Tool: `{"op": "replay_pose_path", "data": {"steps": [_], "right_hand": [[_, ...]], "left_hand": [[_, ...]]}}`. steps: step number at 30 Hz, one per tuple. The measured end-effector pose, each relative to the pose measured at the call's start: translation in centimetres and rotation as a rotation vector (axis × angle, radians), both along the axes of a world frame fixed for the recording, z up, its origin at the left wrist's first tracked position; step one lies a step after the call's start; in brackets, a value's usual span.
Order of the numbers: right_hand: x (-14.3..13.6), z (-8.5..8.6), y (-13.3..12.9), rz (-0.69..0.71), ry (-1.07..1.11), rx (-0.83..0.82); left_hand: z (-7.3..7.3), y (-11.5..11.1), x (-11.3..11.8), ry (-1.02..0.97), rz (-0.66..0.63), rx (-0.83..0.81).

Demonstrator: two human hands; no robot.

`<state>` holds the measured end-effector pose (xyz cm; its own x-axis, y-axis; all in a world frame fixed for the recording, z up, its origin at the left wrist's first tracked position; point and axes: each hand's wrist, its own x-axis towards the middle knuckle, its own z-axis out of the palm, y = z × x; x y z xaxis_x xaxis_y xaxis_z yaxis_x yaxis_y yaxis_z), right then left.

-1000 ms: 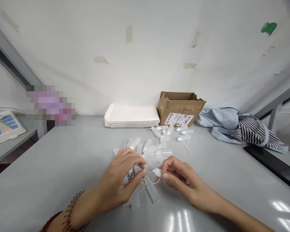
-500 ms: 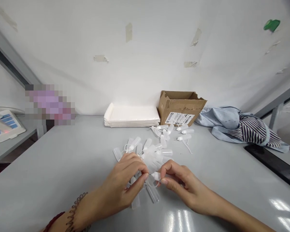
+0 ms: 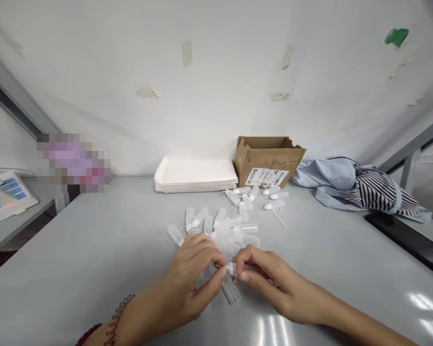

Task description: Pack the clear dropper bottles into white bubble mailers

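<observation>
A small translucent bottle with a white tip (image 3: 232, 269) is pinched between the thumb and fingers of my right hand (image 3: 270, 278). My left hand (image 3: 195, 274) has its thumb and forefinger closed at the bottle's tip; the small part between them is mostly hidden. Behind and beneath both hands lies a loose pile of similar clear bottles (image 3: 248, 228) with thin white straps. One bottle (image 3: 231, 290) lies on the table just below the fingertips. More bottles (image 3: 277, 195) are scattered farther back, near the cardboard box.
On the grey table (image 3: 111, 250) a stack of white envelopes (image 3: 197, 175) and an open cardboard box (image 3: 267, 161) stand by the wall. At right are a blue cloth bag (image 3: 324, 178) and a black flat object (image 3: 407, 240).
My left fingertips have come closer to the white tip and now meet it, covering more of it. The view has shifted slightly.
</observation>
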<state>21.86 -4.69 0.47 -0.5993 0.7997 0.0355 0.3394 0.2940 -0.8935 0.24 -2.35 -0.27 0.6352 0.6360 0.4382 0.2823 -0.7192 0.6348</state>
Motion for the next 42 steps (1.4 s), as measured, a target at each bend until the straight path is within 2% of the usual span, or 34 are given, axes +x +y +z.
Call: {"op": "replay_pose_path", "data": {"steps": [5, 7, 11, 13, 18, 21, 26, 36, 42], "right_hand": [[0.7, 0.1, 0.3, -0.091, -0.010, 0.044], [1.4, -0.2, 1.2, -0.161, -0.015, 0.151], [2.9, -1.4, 3.6, -0.354, -0.195, 0.506], [3.4, -2.2, 4.7, -0.392, -0.315, 0.635], [3.9, -3.6, 6.3, -0.388, -0.432, 0.656], [3.9, -3.9, 6.7, -0.342, -0.458, 0.647], [3.8, -3.8, 7.0, -0.326, -0.487, 0.627], [5.1, -4.4, 7.7, -0.498, -0.471, 0.542], [4.0, -3.0, 6.2, -0.602, -0.307, 0.453]], "left_hand": [[0.6, 0.6, -0.4, -0.056, 0.035, -0.023], [1.0, 1.2, -1.0, -0.100, 0.151, -0.066], [1.7, 2.2, -1.9, -0.051, 0.503, -0.173], [1.5, 2.4, -2.0, -0.004, 0.590, -0.148], [0.3, 2.7, -1.8, 0.260, 0.556, 0.068], [0.1, 2.8, -1.9, 0.336, 0.563, 0.096], [0.5, 2.7, -2.3, 0.274, 0.574, 0.085], [0.1, 2.5, -1.7, 0.218, 0.468, 0.276], [0.2, 2.3, -1.6, 0.133, 0.432, 0.351]]}}
